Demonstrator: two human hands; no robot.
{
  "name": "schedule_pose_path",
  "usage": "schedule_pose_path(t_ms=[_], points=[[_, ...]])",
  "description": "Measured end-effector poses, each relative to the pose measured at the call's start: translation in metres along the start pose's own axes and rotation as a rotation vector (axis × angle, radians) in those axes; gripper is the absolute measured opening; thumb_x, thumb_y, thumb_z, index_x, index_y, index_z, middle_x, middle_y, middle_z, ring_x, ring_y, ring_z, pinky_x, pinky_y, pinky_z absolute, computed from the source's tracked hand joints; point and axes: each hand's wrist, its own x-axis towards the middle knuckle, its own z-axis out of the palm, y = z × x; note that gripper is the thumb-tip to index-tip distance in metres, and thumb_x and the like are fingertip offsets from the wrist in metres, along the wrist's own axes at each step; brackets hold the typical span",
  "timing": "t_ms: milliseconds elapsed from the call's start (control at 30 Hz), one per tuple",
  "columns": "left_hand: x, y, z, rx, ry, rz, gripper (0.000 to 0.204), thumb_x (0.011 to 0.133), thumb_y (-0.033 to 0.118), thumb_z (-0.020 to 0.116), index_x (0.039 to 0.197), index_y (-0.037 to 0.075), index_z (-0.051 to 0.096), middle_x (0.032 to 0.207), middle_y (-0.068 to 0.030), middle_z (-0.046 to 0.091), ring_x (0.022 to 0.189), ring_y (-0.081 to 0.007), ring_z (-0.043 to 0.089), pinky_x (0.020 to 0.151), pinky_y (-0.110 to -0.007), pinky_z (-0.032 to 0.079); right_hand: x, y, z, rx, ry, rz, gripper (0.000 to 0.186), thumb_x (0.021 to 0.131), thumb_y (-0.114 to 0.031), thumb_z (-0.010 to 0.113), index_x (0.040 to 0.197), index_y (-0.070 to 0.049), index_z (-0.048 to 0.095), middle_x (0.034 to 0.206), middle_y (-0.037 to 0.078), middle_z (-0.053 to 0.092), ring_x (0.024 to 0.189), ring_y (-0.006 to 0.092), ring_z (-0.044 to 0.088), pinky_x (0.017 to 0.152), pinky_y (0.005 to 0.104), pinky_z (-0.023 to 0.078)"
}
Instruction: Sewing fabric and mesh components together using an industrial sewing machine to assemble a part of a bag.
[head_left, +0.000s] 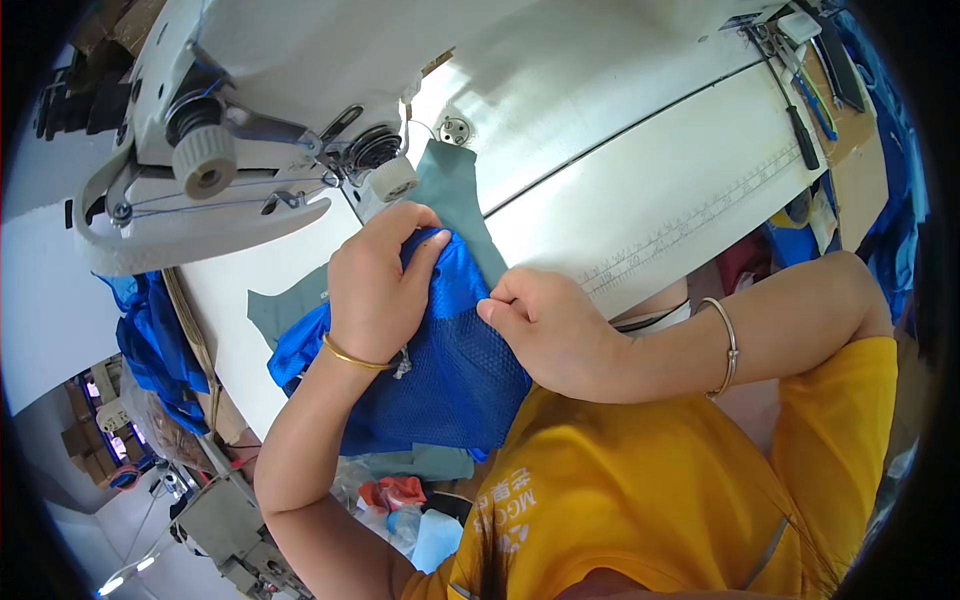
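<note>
My left hand [375,290] grips the top of a blue fabric piece [420,390] with shiny cloth and a mesh panel, its thumb and fingers pressed along the upper edge. My right hand [550,335] is closed on the same piece's right edge, thumb and forefinger pinched. Grey-green fabric [452,185] lies under and behind the blue piece on the white sewing table [650,180], reaching up beside the needle area. Another grey-green part [275,312] shows left of my left hand. The white sewing machine [240,150] with dials and threads stands just above both hands.
Tools [800,90], including a screwdriver and scissors, lie at the table's back right, near cardboard [855,180]. Blue cloth [150,350] hangs at the left edge. Below the table are bags and red cloth [390,490]; another machine [220,530] stands at the lower left.
</note>
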Motion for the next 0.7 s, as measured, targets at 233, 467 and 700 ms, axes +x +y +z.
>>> schedule_pose_path(t_ms=[233,467,700], points=[[0.005,0.001,0.002,0.154,-0.005,0.03,0.011,0.084,0.007,0.076,0.092,0.002,0.071,0.085,-0.0132,0.069,0.077,-0.0277,0.067,0.072,-0.033,0.052,0.001,0.003,0.006,-0.115,0.122,-0.069,0.028,0.101,-0.022,0.063,0.088,0.002,0.064,0.072,0.017,0.063,0.067,0.0298,0.062,0.066,0.0418,0.05],[0.005,-0.001,0.012,0.312,0.223,0.496,0.014,0.075,-0.002,0.076,0.088,0.002,0.073,0.083,-0.01,0.06,0.074,-0.0254,0.064,0.067,-0.034,0.051,0.003,-0.003,0.004,-0.117,0.079,-0.01,0.029,0.1,-0.023,0.059,0.084,0.0,0.064,0.089,0.024,0.067,0.091,0.0447,0.064,0.083,0.0529,0.05],[-0.01,0.012,-0.002,0.119,-0.003,0.314,0.018,0.079,0.001,0.072,0.096,0.003,0.074,0.095,-0.0145,0.068,0.081,-0.0308,0.068,0.072,-0.036,0.056,0.002,-0.003,0.005,-0.092,0.088,0.008,0.028,0.099,-0.022,0.058,0.083,0.001,0.063,0.087,0.026,0.066,0.089,0.0462,0.064,0.082,0.0539,0.05]])
